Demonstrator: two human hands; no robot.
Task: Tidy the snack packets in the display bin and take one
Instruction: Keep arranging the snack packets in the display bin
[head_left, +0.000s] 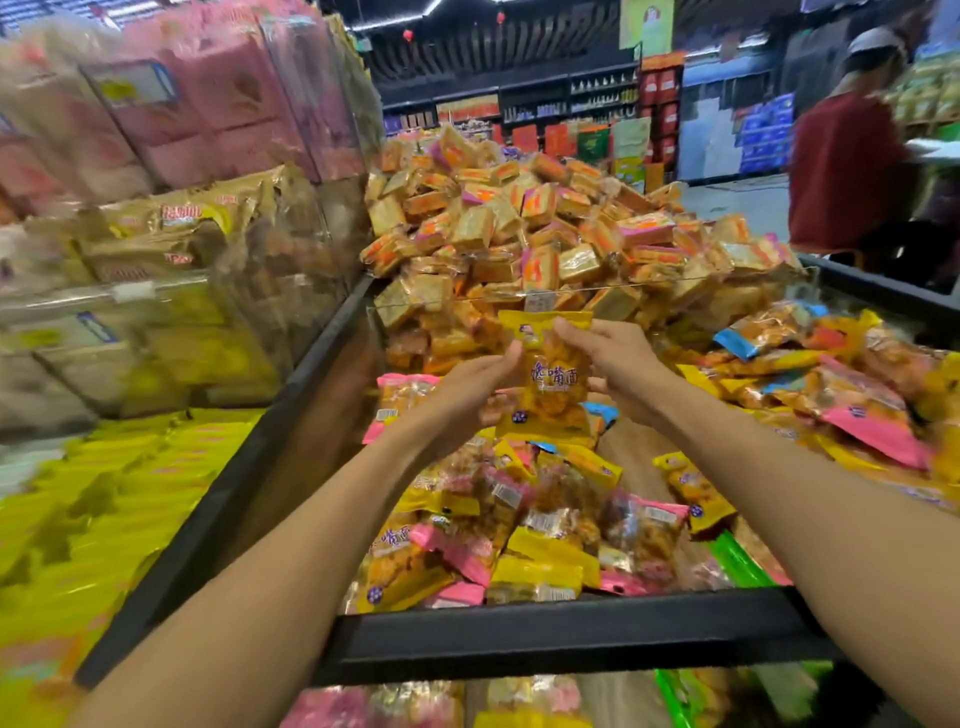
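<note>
Yellow snack packet (545, 374) is held upright between both hands, above the loose packets in the display bin (571, 647), just in front of the clear divider (675, 288).

Long axis of the packet runs near vertical, top seal up, printed face toward the camera.

Left hand (467, 387): fingers curled onto the packet's left edge at mid-height. Right hand (618, 358): fingers pinched on the upper right edge, thumb side partly hidden behind the film.

Packet lies between the two palms, so neither hand is clearly the nearer; the right grip sits higher.

Judged: the packet is already lifted clear of the heap below; a withdrawal toward the body would be made over the bin's near black rim.
</note>
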